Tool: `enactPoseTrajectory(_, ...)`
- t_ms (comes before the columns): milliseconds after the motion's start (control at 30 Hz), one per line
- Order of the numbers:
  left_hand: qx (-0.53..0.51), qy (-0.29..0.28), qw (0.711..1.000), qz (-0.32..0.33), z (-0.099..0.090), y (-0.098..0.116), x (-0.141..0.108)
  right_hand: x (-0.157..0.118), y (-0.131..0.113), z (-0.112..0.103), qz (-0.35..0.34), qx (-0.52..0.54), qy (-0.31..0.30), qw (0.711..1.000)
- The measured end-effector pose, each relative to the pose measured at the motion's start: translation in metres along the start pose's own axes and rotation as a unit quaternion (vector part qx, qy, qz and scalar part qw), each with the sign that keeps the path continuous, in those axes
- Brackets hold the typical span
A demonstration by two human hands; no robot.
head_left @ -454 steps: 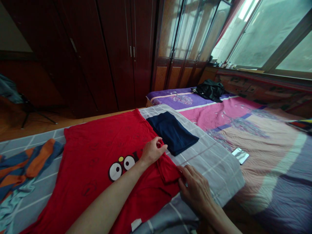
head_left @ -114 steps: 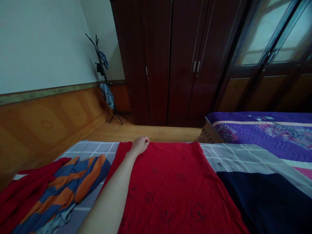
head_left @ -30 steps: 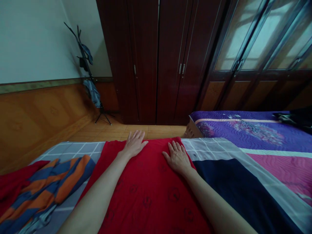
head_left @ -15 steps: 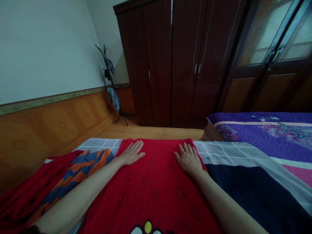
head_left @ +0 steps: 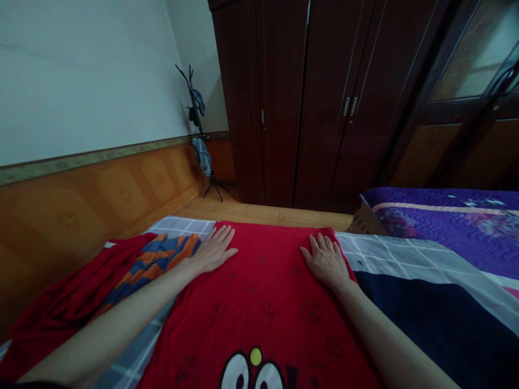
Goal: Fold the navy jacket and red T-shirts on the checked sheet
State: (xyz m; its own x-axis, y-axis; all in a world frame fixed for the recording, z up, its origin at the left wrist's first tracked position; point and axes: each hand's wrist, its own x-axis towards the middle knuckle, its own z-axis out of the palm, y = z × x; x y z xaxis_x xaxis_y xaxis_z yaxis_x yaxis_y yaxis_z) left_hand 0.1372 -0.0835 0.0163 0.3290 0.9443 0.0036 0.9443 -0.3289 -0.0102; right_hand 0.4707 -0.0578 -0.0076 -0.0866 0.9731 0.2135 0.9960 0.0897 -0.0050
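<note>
More of the printed cartoon eyes have come into view at the lower edge since the earlier frame, and the two hands now sit slightly wider apart. A person's left hand (head_left: 213, 251) and right hand (head_left: 324, 265) rest palm-down on a red knit T-shirt (head_left: 259, 308), fingers spread apart and flat, clamped on nothing. The soft shirt lies smooth and flat on a gray checked bedsheet (head_left: 389, 258), its surface dotted with small dark line-drawn faces. Just beside it on the right lies a dark navy cloth (head_left: 430, 329). To the left, a striped orange-and-blue garment (head_left: 166, 253) and a crumpled red cloth (head_left: 68, 308) lie heaped. A purple quilted bedspread (head_left: 446, 216) spreads beyond, before a dark wood wardrobe (head_left: 284, 108).
</note>
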Motion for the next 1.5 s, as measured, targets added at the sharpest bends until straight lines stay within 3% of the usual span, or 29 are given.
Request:
enactPoseTrajectory(100,-0.025,-0.032,0.997,0.071,0.004,0.012,-0.019,0.000,0.000,0.000,-0.001,0.007,-0.001,1.000)
enactPoseTrajectory(167,-0.026,-0.044,0.998,0.030,0.006,0.014,-0.029,0.000,0.000,-0.001,-0.001,0.007,0.002,1.000)
enactPoseTrajectory(267,0.001,-0.032,0.995,-0.097,0.006,0.011,-0.041,0.000,0.000,-0.002,-0.001,0.006,0.000,1.000)
enactPoseTrajectory(300,0.004,-0.029,0.995,-0.100,0.006,0.011,-0.045,-0.001,-0.001,-0.002,-0.001,0.006,0.000,1.000)
enactPoseTrajectory(433,-0.024,-0.032,0.999,0.013,0.008,0.011,-0.062,-0.001,-0.001,-0.001,-0.004,0.008,0.005,1.000)
enactPoseTrajectory(533,-0.001,-0.013,0.998,-0.069,0.005,0.014,-0.070,0.000,0.001,0.000,-0.003,0.007,0.007,1.000)
enactPoseTrajectory(600,0.008,-0.009,0.996,-0.086,-0.003,0.028,-0.075,0.002,0.002,-0.001,0.001,0.007,0.003,1.000)
enactPoseTrajectory(733,-0.072,-0.048,0.993,0.080,-0.020,0.090,-0.087,-0.010,-0.014,-0.013,-0.021,0.013,0.007,1.000)
enactPoseTrajectory(800,-0.109,-0.066,0.982,0.136,-0.023,0.121,-0.092,-0.026,-0.033,-0.023,-0.078,0.041,0.010,0.996)
enactPoseTrajectory(900,-0.127,-0.106,0.978,0.128,-0.021,0.140,-0.096,-0.050,-0.061,-0.031,-0.242,0.114,-0.019,0.964)
enactPoseTrajectory(967,-0.126,-0.124,0.978,0.113,-0.018,0.134,-0.099,-0.054,-0.065,-0.031,-0.319,0.141,-0.052,0.936)
enactPoseTrajectory(1000,-0.124,-0.125,0.978,0.112,-0.016,0.127,-0.102,-0.051,-0.061,-0.030,-0.316,0.137,-0.064,0.936)
enactPoseTrajectory(1100,-0.107,-0.109,0.983,0.100,-0.009,0.101,-0.114,-0.033,-0.035,-0.023,-0.155,0.076,-0.057,0.983)
enactPoseTrajectory(1167,-0.089,-0.098,0.989,0.067,-0.005,0.088,-0.124,-0.024,-0.022,-0.022,-0.046,0.036,-0.032,0.998)
enactPoseTrajectory(1200,-0.082,-0.093,0.991,0.050,-0.004,0.084,-0.128,-0.023,-0.021,-0.022,-0.028,0.028,-0.019,0.999)
enactPoseTrajectory(1267,-0.076,-0.090,0.992,0.035,-0.003,0.082,-0.134,-0.028,-0.031,-0.025,-0.085,0.038,-0.007,0.996)
enactPoseTrajectory(1367,-0.074,-0.107,0.990,0.059,-0.008,0.086,-0.137,-0.041,-0.054,-0.027,-0.291,0.091,-0.029,0.952)
enactPoseTrajectory(1400,-0.074,-0.113,0.989,0.064,-0.010,0.088,-0.138,-0.043,-0.058,-0.026,-0.323,0.102,-0.039,0.940)
enactPoseTrajectory(1433,-0.074,-0.116,0.988,0.065,-0.012,0.090,-0.139,-0.043,-0.058,-0.025,-0.322,0.105,-0.043,0.940)
enactPoseTrajectory(1500,-0.076,-0.117,0.988,0.061,-0.015,0.091,-0.143,-0.036,-0.051,-0.020,-0.246,0.090,-0.035,0.964)
